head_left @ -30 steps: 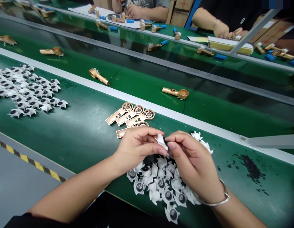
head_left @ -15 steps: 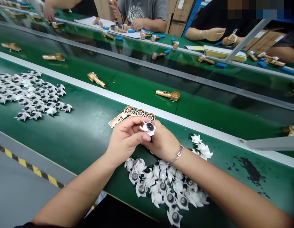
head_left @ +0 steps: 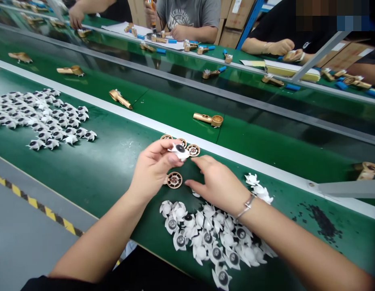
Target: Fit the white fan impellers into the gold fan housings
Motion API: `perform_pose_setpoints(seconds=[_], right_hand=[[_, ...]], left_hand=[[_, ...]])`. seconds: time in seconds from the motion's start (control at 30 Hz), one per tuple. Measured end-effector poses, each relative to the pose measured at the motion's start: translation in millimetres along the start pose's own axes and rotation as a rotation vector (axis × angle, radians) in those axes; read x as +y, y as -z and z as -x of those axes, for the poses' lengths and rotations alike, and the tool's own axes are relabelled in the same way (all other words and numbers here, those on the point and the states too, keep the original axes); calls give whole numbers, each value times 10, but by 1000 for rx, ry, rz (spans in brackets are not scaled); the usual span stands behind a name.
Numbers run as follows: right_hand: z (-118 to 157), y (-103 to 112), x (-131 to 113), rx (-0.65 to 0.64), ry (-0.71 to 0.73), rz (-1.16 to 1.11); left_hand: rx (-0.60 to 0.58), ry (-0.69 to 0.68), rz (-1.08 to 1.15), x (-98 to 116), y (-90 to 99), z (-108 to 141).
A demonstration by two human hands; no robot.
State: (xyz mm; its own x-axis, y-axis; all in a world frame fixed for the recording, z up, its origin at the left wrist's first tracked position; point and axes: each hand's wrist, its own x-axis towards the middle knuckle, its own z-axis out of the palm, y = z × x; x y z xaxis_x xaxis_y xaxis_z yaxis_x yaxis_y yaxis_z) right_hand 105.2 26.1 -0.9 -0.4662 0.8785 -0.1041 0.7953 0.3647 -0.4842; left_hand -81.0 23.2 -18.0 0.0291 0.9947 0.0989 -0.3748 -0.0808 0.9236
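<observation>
A white fan blade (head_left: 179,151) with a black round centre is pinched between the thumb and fingers of my left hand (head_left: 149,171). My right hand (head_left: 220,182) hovers just right of it, thumb and forefinger apart, holding nothing. Below the held blade, a gold fan casing (head_left: 174,180) shows its round spoked end; its handle is hidden by my left hand. Another gold casing (head_left: 193,150) lies behind the blade, beside others partly covered by my fingers. Loose white fan blades (head_left: 217,254) are heaped in front of my right wrist.
Rows of white fan blades (head_left: 51,135) cover the left of the green bench. Gold fan bodies (head_left: 208,119) lie on the green belt beyond the white rail (head_left: 139,120). Black bits (head_left: 323,222) are scattered at right, near a metal strut (head_left: 350,187). Co-workers' hands (head_left: 284,47) are across.
My right hand has moved right, away from my left hand, and its fingers have opened. The held fan blade has shifted slightly left and up. A casing below it has come into view.
</observation>
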Motion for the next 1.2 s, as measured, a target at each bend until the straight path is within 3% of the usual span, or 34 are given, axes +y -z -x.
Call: perform_pose_setpoints(seconds=[0.13, 0.3, 0.4, 0.53, 0.67, 0.77, 1.07, 1.2], right_hand=[[-156, -163, -257, -75, 54, 71], [-219, -213, -382, -114, 109, 68], [-78, -36, -274, 9, 154, -48], [231, 272, -87, 263, 171, -418], [490, 385, 55, 193, 92, -768], [610, 388, 168, 99, 71, -907], [778, 528, 392, 148, 80, -868], [812, 570, 427, 122, 92, -823]], left_hand=[[87, -86, -8, -1, 81, -36], [83, -106, -61, -1, 96, -24], [27, -130, -109, 28, 71, -6], [-105, -168, -206, 65, -12, 18], [-207, -195, -290, 63, -168, 54], [-234, -243, -382, 63, -297, 82], [-357, -587, -670, 112, -551, 80], [-410, -648, -718, 136, -634, 64]])
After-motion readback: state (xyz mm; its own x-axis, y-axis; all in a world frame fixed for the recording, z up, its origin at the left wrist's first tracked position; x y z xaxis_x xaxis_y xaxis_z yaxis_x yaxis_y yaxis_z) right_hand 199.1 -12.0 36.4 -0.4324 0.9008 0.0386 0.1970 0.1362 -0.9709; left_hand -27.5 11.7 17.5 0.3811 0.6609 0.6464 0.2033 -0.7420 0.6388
